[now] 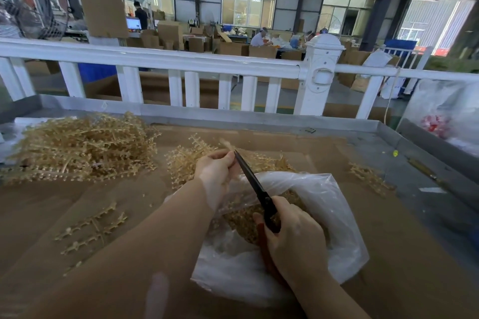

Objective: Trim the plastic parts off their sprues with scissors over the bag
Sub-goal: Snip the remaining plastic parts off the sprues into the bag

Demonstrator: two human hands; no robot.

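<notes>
Clear plastic bag (pixel 324 215), tan trimmed parts (pixel 248 220) inside; scissors (pixel 256 189) above

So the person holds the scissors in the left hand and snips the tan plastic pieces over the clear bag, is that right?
Not quite: the head view shows the scissors in the right hand. The left hand holds the tan sprue over the clear bag.

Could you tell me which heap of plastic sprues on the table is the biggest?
The heap at far left; the heap behind the left hand is much smaller.
</notes>
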